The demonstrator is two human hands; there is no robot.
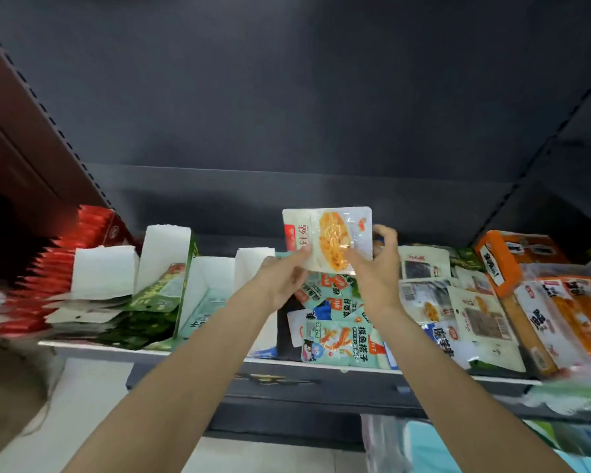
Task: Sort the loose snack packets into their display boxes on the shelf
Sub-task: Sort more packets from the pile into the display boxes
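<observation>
A white snack packet [328,233] with a clear window showing orange food is held up above the middle of the shelf. My left hand [284,278] pinches its lower left edge and my right hand [376,271] grips its lower right side, fingers curled behind it. Under the hands lies a loose heap of teal packets [338,343]. To the left stand white display boxes: an open teal-lined box [205,295] and a green box [164,264] holding green packets [154,295].
Red packets [58,254] fill the far left of the shelf. White packets [471,319] and orange boxes [512,257] crowd the right side. The shelf's white front edge [219,356] runs below the goods; more bagged goods [423,448] sit on the lower level.
</observation>
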